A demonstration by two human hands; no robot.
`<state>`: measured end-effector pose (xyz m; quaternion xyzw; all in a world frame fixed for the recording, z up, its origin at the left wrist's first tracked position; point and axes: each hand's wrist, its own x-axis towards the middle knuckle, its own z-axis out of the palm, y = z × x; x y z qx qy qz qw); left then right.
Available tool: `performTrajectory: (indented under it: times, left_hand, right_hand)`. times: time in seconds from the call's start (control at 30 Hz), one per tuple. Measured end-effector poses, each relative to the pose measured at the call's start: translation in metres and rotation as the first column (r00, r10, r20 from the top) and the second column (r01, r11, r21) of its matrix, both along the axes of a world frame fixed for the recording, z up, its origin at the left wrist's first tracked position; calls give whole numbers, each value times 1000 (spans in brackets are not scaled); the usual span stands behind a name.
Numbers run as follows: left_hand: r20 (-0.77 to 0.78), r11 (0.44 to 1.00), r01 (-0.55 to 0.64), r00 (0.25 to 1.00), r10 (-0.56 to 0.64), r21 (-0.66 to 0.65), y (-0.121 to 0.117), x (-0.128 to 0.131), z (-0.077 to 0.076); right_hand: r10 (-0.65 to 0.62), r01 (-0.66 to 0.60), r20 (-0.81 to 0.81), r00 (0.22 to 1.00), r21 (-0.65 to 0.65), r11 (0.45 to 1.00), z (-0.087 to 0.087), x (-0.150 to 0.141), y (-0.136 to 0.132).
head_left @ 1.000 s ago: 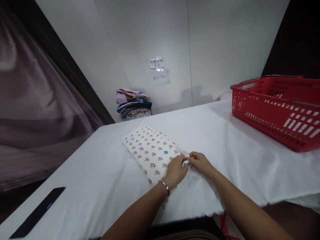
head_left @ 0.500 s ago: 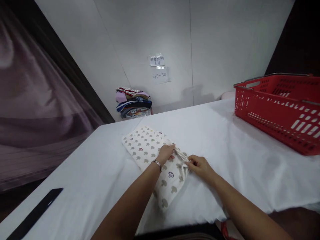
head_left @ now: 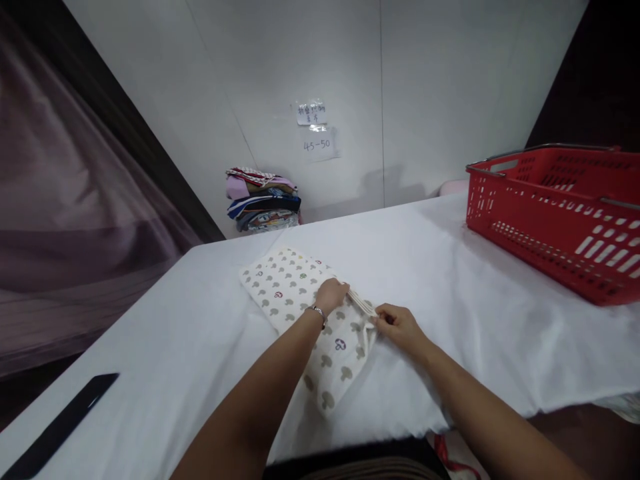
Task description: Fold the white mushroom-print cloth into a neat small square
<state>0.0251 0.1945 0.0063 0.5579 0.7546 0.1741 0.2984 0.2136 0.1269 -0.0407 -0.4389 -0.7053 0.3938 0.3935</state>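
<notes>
A folded white cloth (head_left: 280, 277) printed with grey and a few coloured mushrooms lies slantwise on the white-covered table (head_left: 400, 253). My left hand (head_left: 331, 297), with a bracelet at its wrist, rests over the cloth, its fingers curled onto the layered far-right edge. At the right corner of that edge, my right hand (head_left: 397, 327) pinches the cloth between thumb and fingers. Small creases gather just below this pinch. Some of the left fingertips are hidden behind the hand and the fold.
A red plastic basket (head_left: 540, 227) with metal handles stands at the right. Folded clothes (head_left: 263, 200) are stacked at the back by the wall, under paper labels (head_left: 317, 143). A flat black strip-like object (head_left: 65, 420) lies at the left front. Purplish curtain (head_left: 75, 220) hangs left.
The whole view has shifted slightly. Both hands keep nearly the same places on the cloth, and the left wrist has turned a little.
</notes>
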Motion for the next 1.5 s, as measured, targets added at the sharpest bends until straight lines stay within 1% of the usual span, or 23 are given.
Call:
performTrajectory:
  times: [0.03, 0.07, 0.1, 0.13, 0.17, 0.2, 0.27, 0.33, 0.4, 0.47, 0.53, 0.6, 0.67, 0.73, 0.83, 0.9, 1.0, 1.1, 1.27, 1.37, 1.43, 1.5]
  left_hand:
    - [-44, 999, 14, 999, -12, 44, 1, -2, 1]
    - [-92, 993, 54, 995, -45, 101, 3, -4, 2]
    - [-141, 979, 124, 985, -101, 161, 5, -7, 3]
    - [-191, 953, 219, 965, -180, 210, 7, -10, 4]
    - [-235, 918, 322, 934, -269, 230, 9, -14, 4]
    - [-266, 884, 414, 896, -355, 216, 12, -17, 4]
    - [-292, 840, 530, 826, -481, 116, 16, -24, 5]
    - [-327, 810, 587, 766, -554, 1, 20, -28, 6]
    - [-368, 770, 635, 704, -607, -55, 22, -30, 9]
    - [-405, 727, 685, 649, -644, -57, 23, -31, 11]
    - [-433, 691, 722, 610, -663, -40, 23, -31, 13]
    - [-446, 668, 744, 587, -676, -34, 23, -31, 15]
    - [-443, 656, 753, 576, -687, -39, 23, -32, 17]
    - [-435, 661, 749, 578, -690, -54, 24, -32, 20]
    - [-443, 706, 699, 600, -666, -114, 29, -27, 23]
    - [-461, 734, 665, 612, -643, -141, 32, -21, 22]
    - [-495, 755, 644, 619, -610, -125, 35, -10, 15]
    - [-529, 773, 628, 628, -571, -89, 33, -1, 6]
    - [-541, 801, 597, 660, -521, -44, 25, 1, -3]
    - [-522, 809, 587, 699, -489, 30, 18, -5, -6]
    - [-467, 815, 564, 761, -450, 134, 10, -9, -7]
    - [-380, 820, 517, 830, -409, 246, -4, -13, -4]
  right_hand:
    - [-14, 14, 0, 1000, 17, 1000, 0, 0, 1]
    - [-29, 29, 2, 1000, 41, 999, 0, 1, 1]
    - [-41, 40, 6, 999, 70, 997, 1, 1, 2]
    - [-49, 48, 8, 999, 99, 994, 1, 1, 2]
    - [-50, 48, 8, 999, 121, 991, 2, 1, 2]
    - [-46, 45, 6, 999, 132, 990, 3, 1, 2]
    - [-36, 36, -3, 999, 117, 992, 3, 0, 1]
    - [-29, 30, -16, 999, 62, 998, 1, 0, 1]
    - [-18, 18, -34, 999, -6, 1000, -2, 0, 1]
    - [-6, 3, -54, 999, -57, 998, -4, 0, 2]
    - [-4, -2, -67, 998, -83, 997, -5, 0, 2]
    - [-5, -1, -66, 998, -92, 996, -5, 0, 2]
    - [-2, -5, -79, 997, -90, 996, -4, -1, 2]
    - [-5, -5, -114, 993, -83, 997, -5, -1, 2]
    - [-23, 12, -151, 988, -74, 997, -9, -2, 4]
    - [-52, 43, -132, 990, -72, 997, -11, -2, 5]
    - [-104, 98, -74, 992, -71, 993, -12, -1, 6]
    - [-137, 137, 12, 991, -88, 987, -10, 1, 5]
    - [-157, 170, 156, 975, -70, 983, -5, 1, 5]
    - [-172, 186, 195, 966, -58, 981, -5, 2, 5]
    - [-187, 199, 192, 963, -47, 979, -5, 3, 5]
    - [-198, 208, 183, 963, -35, 978, -5, 5, 5]
